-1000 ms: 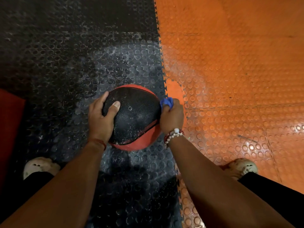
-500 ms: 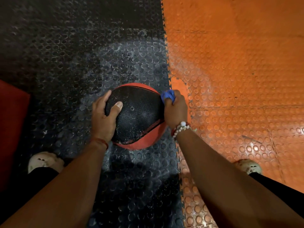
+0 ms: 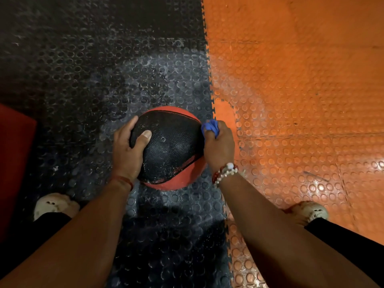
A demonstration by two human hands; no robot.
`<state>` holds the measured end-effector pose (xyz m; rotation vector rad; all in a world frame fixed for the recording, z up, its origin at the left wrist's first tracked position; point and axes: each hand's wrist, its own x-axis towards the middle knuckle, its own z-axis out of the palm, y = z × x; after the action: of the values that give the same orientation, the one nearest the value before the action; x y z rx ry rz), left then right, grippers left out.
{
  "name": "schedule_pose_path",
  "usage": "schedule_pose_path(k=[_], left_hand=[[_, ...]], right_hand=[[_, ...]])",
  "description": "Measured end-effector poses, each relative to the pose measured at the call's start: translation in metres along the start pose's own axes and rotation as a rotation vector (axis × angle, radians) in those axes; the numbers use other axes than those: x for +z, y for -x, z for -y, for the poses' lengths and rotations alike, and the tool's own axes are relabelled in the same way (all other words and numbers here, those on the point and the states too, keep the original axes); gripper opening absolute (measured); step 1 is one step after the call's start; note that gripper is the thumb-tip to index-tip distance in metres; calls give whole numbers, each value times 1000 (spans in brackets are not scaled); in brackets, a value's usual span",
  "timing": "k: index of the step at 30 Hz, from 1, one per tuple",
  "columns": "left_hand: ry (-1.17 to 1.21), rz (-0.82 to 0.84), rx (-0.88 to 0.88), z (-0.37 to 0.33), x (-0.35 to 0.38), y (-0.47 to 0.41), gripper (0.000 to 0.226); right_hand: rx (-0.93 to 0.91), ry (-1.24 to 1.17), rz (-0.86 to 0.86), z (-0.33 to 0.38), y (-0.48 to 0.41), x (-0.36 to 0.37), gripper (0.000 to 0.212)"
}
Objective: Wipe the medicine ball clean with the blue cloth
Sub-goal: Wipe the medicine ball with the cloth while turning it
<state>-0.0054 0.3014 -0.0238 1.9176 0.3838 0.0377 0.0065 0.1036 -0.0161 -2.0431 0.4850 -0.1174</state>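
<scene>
A black and red medicine ball (image 3: pixel 172 148) sits on the black studded floor mat, between my two hands. My left hand (image 3: pixel 127 151) holds its left side, thumb on the black top panel and fingers curled round the far left edge. My right hand (image 3: pixel 219 146) grips a bunched blue cloth (image 3: pixel 211 127) and presses it against the ball's upper right side. Only a small part of the cloth shows above my fingers.
The black studded mat (image 3: pixel 104 80) meets an orange studded mat (image 3: pixel 301 90) along a toothed seam just right of the ball. A red block (image 3: pixel 14 163) stands at the left edge. My two pale shoes (image 3: pixel 55 205) (image 3: pixel 309 210) flank the ball.
My right hand with the cloth has slid a little up and forward along the ball's right side. My left hand keeps the same hold. The ball has stayed put.
</scene>
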Motion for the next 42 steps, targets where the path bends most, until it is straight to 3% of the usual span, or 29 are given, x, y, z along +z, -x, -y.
schedule_pose_path(k=[2,6,9,12,15,18,20,23,26,29,36,42], left_hand=[[9,-15,-13,1,-1,2,47],[27,-24,-44,0,0,4,44],[37,-22,-48,-2,1,1,44],[43,-33,-41,-3,5,1,43],[34,-46,-49,-3,7,1,47],[25,-61,-56,-4,6,5,61],[11,-61,-69,-5,7,8,60],[3,-41,-97,-5,10,11,61],[-30,-18,-94,-6,13,14,66],[-68,11,-48,-9,16,17,49],[-107,54,3,-19,29,21,39],[79,49,-79,-19,24,13,55]], right_hand=[[31,12,69,-6,-17,2,16],[311,-174,104,-33,-25,8,18],[459,-234,14,-38,1,5,15],[488,-229,-129,-24,35,1,10],[323,-139,-182,0,56,0,11],[17,-22,-84,32,47,-2,22],[-67,88,-10,42,28,-2,26],[-14,183,2,31,6,-3,29],[189,124,-63,11,5,-8,27],[293,112,-100,1,19,-12,27],[-65,213,-77,39,40,-14,29],[-342,369,113,72,29,0,41]])
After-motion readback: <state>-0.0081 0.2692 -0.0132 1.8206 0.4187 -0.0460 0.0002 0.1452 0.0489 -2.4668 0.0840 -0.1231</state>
